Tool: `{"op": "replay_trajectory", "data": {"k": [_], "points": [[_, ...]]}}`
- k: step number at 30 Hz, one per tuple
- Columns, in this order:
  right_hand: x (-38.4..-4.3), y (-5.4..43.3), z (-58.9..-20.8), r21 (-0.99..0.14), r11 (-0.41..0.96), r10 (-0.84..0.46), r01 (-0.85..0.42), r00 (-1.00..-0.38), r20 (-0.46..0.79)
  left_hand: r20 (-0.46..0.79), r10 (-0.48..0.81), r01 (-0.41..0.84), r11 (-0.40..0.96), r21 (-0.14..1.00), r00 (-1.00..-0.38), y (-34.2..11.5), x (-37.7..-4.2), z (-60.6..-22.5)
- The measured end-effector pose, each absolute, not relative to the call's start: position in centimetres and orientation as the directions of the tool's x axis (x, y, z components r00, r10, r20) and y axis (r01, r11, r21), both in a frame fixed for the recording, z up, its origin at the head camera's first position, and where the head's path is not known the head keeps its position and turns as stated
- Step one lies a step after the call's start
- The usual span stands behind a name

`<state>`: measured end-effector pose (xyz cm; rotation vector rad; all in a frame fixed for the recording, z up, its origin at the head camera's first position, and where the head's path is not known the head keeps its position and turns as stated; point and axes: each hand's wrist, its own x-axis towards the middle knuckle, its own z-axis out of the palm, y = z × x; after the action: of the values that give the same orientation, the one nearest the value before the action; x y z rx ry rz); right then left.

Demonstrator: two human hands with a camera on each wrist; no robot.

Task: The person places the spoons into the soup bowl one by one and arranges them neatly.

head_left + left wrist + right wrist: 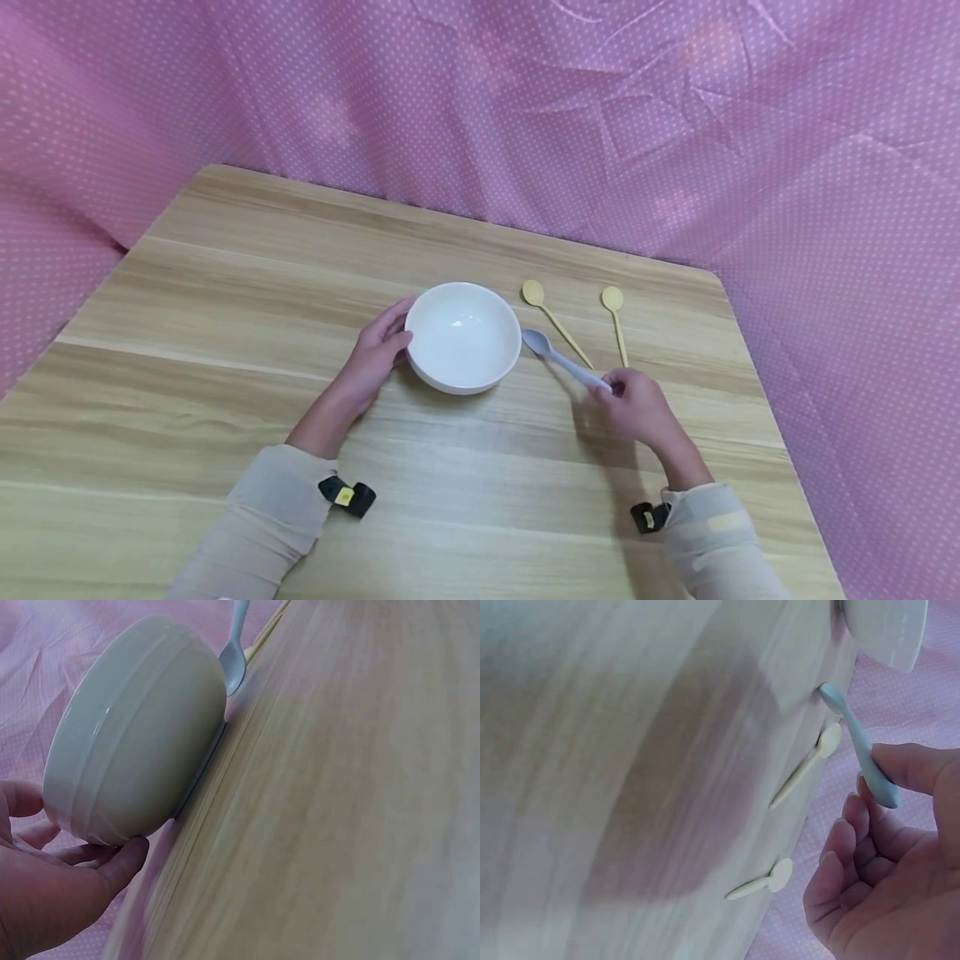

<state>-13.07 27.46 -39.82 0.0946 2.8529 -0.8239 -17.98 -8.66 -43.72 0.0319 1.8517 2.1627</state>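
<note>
A white bowl (462,337) stands upright at the middle of the wooden table. My left hand (380,350) holds it by its left side, thumb near the rim and fingers around the outer wall, as the left wrist view also shows under the bowl (142,735). My right hand (633,406) pinches a grey-blue spoon (566,363) by the end of its handle, between thumb and forefinger. In the right wrist view the spoon (859,746) slants, its head low over the table beside the bowl, while the other fingers curl loosely.
Two yellow spoons lie on the table behind the right hand: one slanted (533,292), one farther right (612,298). Pink dotted cloth (480,108) hangs behind the wooden table (247,333) and at its sides. Each wrist carries a black strap mount (347,496).
</note>
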Motion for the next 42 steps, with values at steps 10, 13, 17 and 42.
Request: {"op": "replay_trajectory", "data": {"k": [10,13,17,42], "points": [[-13.6,27.7,-38.4,-0.561,0.827,0.024,0.048,-0.998,-0.051,-0.168,0.235,-0.200,-0.122,0.972,-0.957,-8.7,-18.0,-43.9],[-13.8,27.7,-38.0,-0.560,0.828,0.030,0.031,-0.999,-0.011,-0.168,0.233,-0.200,-0.121,0.972,-0.958,-8.7,-18.0,-43.9],[-14.0,27.6,-37.5,-0.563,0.826,0.054,0.035,-0.998,0.017,-0.170,0.231,-0.202,-0.123,0.972,-0.958,-8.7,-18.0,-43.9],[-14.2,27.3,-35.9,-0.605,0.792,0.179,0.077,-0.978,0.110,-0.102,0.235,-0.143,-0.162,0.976,-0.967,-8.7,-18.1,-44.3]]}}
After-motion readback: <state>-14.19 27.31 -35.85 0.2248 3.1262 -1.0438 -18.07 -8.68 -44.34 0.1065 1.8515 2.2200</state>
